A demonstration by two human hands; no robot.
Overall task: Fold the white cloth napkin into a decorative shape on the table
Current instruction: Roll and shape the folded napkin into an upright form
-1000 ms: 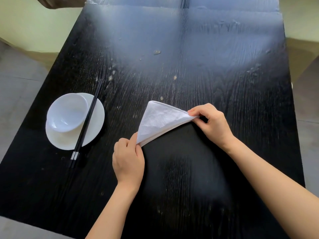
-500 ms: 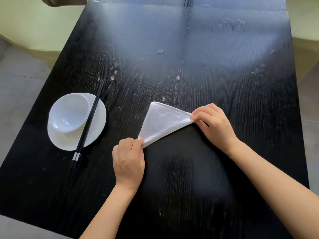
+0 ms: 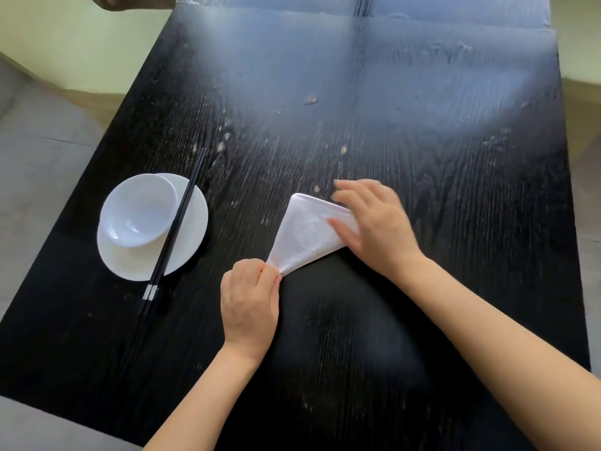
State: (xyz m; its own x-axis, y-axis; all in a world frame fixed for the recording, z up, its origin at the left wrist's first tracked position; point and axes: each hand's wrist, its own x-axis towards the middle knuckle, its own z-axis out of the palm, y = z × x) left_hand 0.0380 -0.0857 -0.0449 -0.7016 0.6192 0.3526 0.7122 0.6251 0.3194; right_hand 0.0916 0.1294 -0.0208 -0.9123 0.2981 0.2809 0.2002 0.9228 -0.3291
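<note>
- The white cloth napkin (image 3: 307,234), folded into a flat triangle, lies on the black wood-grain worktop (image 3: 422,157) near its middle, to the right of the place setting.
- The right hand (image 3: 377,222) has changed its hold: half a second ago its grip pinched the triangle's right corner; now the fingers are spread open and flat, the palm on that corner and the thumb on the cloth.
- The left hand (image 3: 250,301) keeps its grip closed, thumb and fingertips pinched on the triangle's near point.
- My reading: with one point anchored, the open hand is pressing or smoothing the fold. The crease is being set before the next fold, so the decorative shape is only partly made.
- The round white bowl (image 3: 138,211) sits on the white saucer (image 3: 192,242), with black chopsticks (image 3: 172,236) laid across its rim, well apart from the cloth.
</note>
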